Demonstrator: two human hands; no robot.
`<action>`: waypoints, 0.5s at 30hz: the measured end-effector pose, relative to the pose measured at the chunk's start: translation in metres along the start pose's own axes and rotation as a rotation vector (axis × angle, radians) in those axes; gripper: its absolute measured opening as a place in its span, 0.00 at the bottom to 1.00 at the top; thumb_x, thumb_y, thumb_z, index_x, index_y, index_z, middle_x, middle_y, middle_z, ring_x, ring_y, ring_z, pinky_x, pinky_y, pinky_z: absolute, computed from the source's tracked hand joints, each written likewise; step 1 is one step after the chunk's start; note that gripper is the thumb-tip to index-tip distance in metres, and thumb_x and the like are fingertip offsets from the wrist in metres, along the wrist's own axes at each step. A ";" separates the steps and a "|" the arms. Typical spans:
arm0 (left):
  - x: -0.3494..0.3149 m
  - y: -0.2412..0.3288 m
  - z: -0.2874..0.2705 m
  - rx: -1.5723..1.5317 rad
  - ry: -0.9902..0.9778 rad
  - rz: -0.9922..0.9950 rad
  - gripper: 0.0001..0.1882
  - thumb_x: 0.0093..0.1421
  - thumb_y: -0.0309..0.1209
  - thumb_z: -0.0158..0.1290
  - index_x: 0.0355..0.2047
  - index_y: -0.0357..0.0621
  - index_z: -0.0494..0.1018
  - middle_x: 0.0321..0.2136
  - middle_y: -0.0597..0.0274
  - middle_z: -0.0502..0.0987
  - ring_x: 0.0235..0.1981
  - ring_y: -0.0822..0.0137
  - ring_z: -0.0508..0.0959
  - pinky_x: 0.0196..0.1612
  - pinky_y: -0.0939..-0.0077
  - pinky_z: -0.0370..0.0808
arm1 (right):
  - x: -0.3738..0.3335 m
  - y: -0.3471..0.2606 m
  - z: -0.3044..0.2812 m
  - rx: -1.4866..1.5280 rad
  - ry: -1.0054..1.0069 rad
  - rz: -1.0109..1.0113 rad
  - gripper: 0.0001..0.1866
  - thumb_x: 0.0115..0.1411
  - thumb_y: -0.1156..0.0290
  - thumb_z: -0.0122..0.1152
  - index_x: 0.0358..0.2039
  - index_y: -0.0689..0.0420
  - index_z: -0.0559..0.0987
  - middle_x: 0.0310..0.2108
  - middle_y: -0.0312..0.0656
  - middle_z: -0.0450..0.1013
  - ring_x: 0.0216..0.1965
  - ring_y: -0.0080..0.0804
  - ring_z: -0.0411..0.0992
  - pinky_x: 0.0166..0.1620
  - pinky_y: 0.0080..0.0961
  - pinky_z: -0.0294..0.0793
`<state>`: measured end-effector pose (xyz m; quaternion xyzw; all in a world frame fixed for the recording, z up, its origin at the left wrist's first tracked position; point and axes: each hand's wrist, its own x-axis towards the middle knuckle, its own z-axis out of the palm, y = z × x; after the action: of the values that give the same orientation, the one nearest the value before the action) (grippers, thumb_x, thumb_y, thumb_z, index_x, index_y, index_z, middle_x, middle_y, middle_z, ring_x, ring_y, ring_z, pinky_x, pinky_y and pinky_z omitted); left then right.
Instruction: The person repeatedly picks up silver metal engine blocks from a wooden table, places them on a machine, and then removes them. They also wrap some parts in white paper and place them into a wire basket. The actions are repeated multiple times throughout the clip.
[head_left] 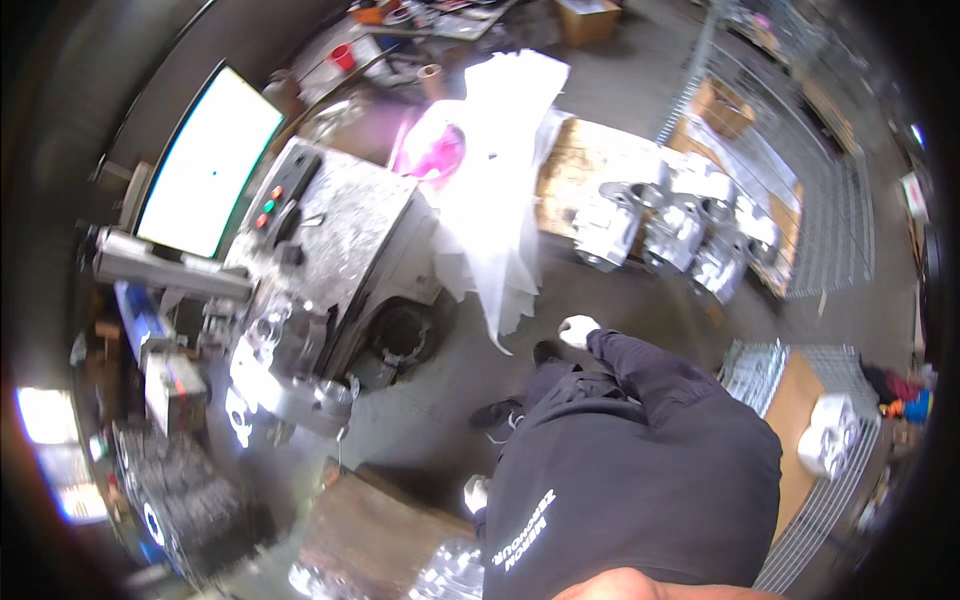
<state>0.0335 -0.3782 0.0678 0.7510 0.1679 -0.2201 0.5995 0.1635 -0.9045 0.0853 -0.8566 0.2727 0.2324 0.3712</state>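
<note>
My right hand (577, 331), in a white glove, hangs beside my body at the end of a dark sleeve. Its fingers look curled in, and no object shows in them. My left hand (477, 493), also white-gloved, hangs low on the other side; its fingers are too small and blurred to read. Nearest to the left hand is a brown box-like surface (365, 535) with shiny metal parts (450, 570) at its edge. Several silver metal castings (675, 232) stand on a wooden-topped table (565, 175), beyond my right hand.
White sheeting (505, 170) hangs between that table and a grey worktop (335, 225) with coloured buttons. A bright screen (212, 165) and a metal fixture (290, 385) stand left. Behind me, a wire cage (825, 515) holds cardboard and a casting (830, 437). Another mesh cage (835, 220) stands upper right.
</note>
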 end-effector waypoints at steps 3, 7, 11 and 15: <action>-0.033 -0.002 0.025 0.045 0.053 -0.187 0.12 0.58 0.22 0.49 0.43 0.32 0.73 0.34 0.49 0.78 0.33 0.60 0.79 0.38 0.68 0.79 | 0.015 0.028 -0.014 0.042 -0.018 0.043 0.18 0.54 0.58 0.57 0.41 0.54 0.83 0.38 0.46 0.81 0.39 0.39 0.79 0.46 0.33 0.76; -0.058 0.010 0.056 -0.085 0.268 -0.288 0.12 0.64 0.21 0.45 0.47 0.32 0.70 0.34 0.53 0.77 0.30 0.64 0.78 0.35 0.70 0.79 | 0.033 0.072 -0.012 0.333 -0.095 0.085 0.15 0.55 0.71 0.56 0.40 0.66 0.80 0.27 0.46 0.79 0.28 0.32 0.77 0.35 0.28 0.76; -0.040 0.023 0.070 -0.454 0.368 -0.383 0.11 0.65 0.21 0.45 0.46 0.33 0.71 0.33 0.56 0.76 0.29 0.69 0.76 0.34 0.74 0.78 | 0.040 0.115 0.006 0.536 -0.089 0.132 0.12 0.56 0.75 0.55 0.38 0.69 0.78 0.25 0.48 0.78 0.26 0.34 0.76 0.33 0.28 0.75; -0.009 0.046 0.076 -0.284 0.345 -0.249 0.11 0.65 0.23 0.46 0.46 0.33 0.72 0.36 0.54 0.77 0.32 0.68 0.78 0.38 0.73 0.79 | 0.044 0.132 0.020 0.680 -0.175 0.225 0.12 0.56 0.76 0.55 0.40 0.68 0.78 0.26 0.48 0.76 0.25 0.36 0.76 0.30 0.31 0.77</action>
<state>0.0396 -0.4626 0.0968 0.6593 0.3880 -0.1352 0.6297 0.1078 -0.9783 -0.0200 -0.6258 0.3941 0.2400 0.6288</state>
